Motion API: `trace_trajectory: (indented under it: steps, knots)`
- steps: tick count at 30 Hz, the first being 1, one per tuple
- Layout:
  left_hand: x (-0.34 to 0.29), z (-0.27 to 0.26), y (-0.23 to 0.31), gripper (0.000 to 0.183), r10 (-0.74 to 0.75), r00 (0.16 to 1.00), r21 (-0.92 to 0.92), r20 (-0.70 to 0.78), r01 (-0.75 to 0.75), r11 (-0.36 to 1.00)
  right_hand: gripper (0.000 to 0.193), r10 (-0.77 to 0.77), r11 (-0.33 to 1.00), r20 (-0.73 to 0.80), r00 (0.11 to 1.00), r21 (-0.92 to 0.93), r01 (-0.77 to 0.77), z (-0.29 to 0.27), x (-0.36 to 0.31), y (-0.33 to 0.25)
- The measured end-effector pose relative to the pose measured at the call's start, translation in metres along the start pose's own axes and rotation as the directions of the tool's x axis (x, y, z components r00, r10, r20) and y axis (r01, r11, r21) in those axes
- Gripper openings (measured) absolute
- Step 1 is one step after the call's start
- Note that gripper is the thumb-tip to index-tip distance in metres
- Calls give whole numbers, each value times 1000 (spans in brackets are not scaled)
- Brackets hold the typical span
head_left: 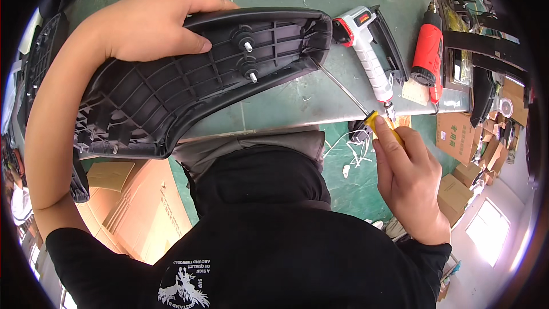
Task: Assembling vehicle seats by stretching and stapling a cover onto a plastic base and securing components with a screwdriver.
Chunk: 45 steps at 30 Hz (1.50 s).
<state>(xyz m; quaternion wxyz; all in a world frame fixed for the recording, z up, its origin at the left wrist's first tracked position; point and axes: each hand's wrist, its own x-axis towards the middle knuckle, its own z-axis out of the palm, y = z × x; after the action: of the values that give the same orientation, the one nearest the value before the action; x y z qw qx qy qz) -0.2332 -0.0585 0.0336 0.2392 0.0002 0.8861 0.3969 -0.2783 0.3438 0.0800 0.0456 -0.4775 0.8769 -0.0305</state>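
A black curved plastic part (pixel 223 74) with a ribbed underside and a padded-looking rim lies on the green worktable (pixel 280 106). Two metal studs stick up from round bosses near its middle. My left hand (pixel 150 26) grips the far edge, its thumb lying over the ribs and its fingers partly hidden behind the edge. A screwdriver (pixel 346 92) with a thin metal shaft and a yellow handle is held in my right hand (pixel 409 177). Its tip meets the inner side of the rim at the part's right end.
To the right lie a grey-white pneumatic stapler (pixel 370 63) and a red heat gun (pixel 428 46). Beyond them stands a rack of dark parts (pixel 477 40). Cardboard boxes (pixel 457 134) sit at the right, and an opened carton (pixel 151 200) is below the table's left side.
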Motion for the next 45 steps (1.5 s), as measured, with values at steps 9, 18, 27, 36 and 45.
trace_trajectory:
  steps: [9,18,27,36,45]
  knots:
    - [13,-13,-8,70,-24,993,79,114,15,997,47,-31,999,70,997,-21,32,-23,13,-9]
    - [16,-19,-12,65,-49,986,28,162,45,999,44,-6,1000,93,996,-24,9,-28,24,-13]
    - [21,-21,-19,64,-58,983,-8,173,60,998,37,-7,999,184,983,-32,13,-48,48,-17]
    - [41,-26,-54,47,35,959,-133,280,3,991,52,-201,976,-34,979,-91,197,5,47,53]
    - [32,-39,-40,49,-15,900,16,436,9,1000,39,-80,955,-204,976,266,134,16,24,45]
